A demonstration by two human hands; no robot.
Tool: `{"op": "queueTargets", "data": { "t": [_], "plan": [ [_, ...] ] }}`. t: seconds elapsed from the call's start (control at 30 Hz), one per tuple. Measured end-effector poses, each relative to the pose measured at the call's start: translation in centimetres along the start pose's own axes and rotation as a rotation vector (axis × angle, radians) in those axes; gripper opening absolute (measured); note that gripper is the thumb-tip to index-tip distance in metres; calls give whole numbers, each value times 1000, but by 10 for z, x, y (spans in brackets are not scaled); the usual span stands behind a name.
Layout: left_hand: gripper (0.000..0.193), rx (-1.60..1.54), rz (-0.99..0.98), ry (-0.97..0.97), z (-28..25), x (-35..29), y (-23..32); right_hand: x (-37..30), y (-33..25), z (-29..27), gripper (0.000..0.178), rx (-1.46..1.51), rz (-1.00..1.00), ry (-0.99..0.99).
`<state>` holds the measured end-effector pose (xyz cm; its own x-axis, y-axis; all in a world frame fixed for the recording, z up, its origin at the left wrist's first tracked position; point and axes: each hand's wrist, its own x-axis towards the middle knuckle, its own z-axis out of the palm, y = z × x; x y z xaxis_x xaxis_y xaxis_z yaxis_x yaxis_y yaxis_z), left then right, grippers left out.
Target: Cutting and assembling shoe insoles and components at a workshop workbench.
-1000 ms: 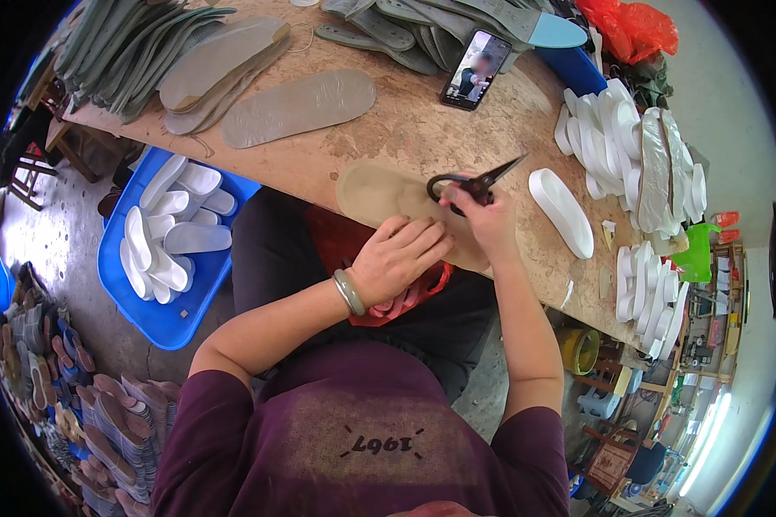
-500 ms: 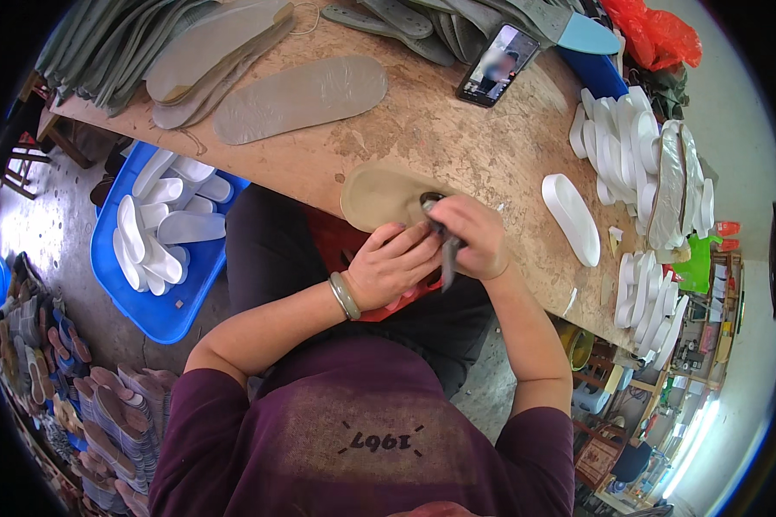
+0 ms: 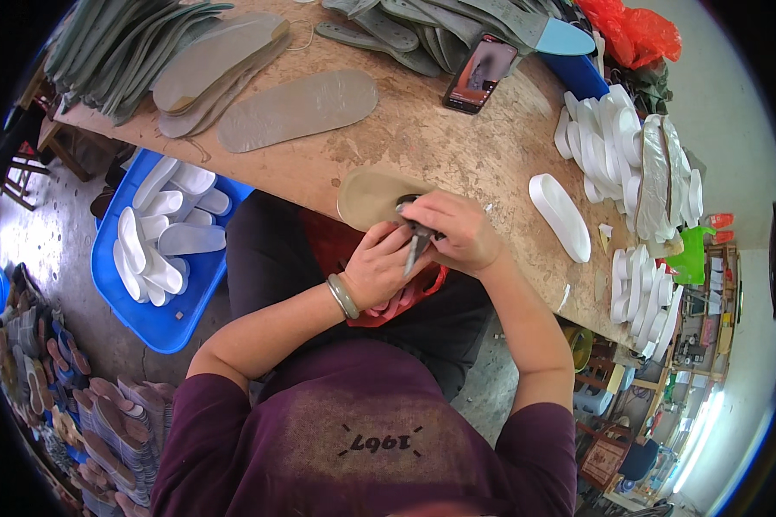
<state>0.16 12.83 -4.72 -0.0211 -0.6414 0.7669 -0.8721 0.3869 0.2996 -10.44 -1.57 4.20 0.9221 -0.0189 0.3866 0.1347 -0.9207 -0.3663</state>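
Observation:
My right hand (image 3: pixel 459 231) is closed round the dark handles of a pair of scissors (image 3: pixel 416 250), whose blades point down toward my lap. Right beside the blades, my left hand (image 3: pixel 381 269) is closed, fingers bent, with a bangle on its wrist. What it grips is mostly hidden behind the fingers; it lies against the near end of a tan insole (image 3: pixel 375 196) at the table's front edge. Below the hands, over my lap, shows a red plastic bag (image 3: pixel 427 297) with pinkish bits in it.
On the table (image 3: pixel 444 142) are a flat grey-beige insole (image 3: pixel 297 110), stacked grey insoles (image 3: pixel 129 60), a phone (image 3: pixel 481 73), a white sole (image 3: pixel 560 217) and piles of white soles (image 3: pixel 616 142). A blue bin (image 3: pixel 168 336) of white soles stands left of my legs.
My right hand and the scissors have shifted slightly left, and the blades show more clearly beside my left fingers. The whole view has also moved a little. The phone's picture differs.

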Motion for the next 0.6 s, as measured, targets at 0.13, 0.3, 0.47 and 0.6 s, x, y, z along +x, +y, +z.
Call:
{"op": "queueTargets", "data": {
  "t": [0.13, 0.3, 0.47, 0.6],
  "plan": [
    [36, 82, -2, -70, -8, 10, 4, -9, 6, 14, 43, 33, 102, 231],
    [37, 151, -10, -75, -6, 11, 3, -3, 14, 18, 23, 863, 849, 605],
    [37, 168, -25, -106, -5, 11, 3, -3, 21, 10, 28, 1235, 901, 692],
    [38, 165, -7, -100, -7, 12, 4, -15, 10, 5, 24, 911, 796, 489]
  ]
}}
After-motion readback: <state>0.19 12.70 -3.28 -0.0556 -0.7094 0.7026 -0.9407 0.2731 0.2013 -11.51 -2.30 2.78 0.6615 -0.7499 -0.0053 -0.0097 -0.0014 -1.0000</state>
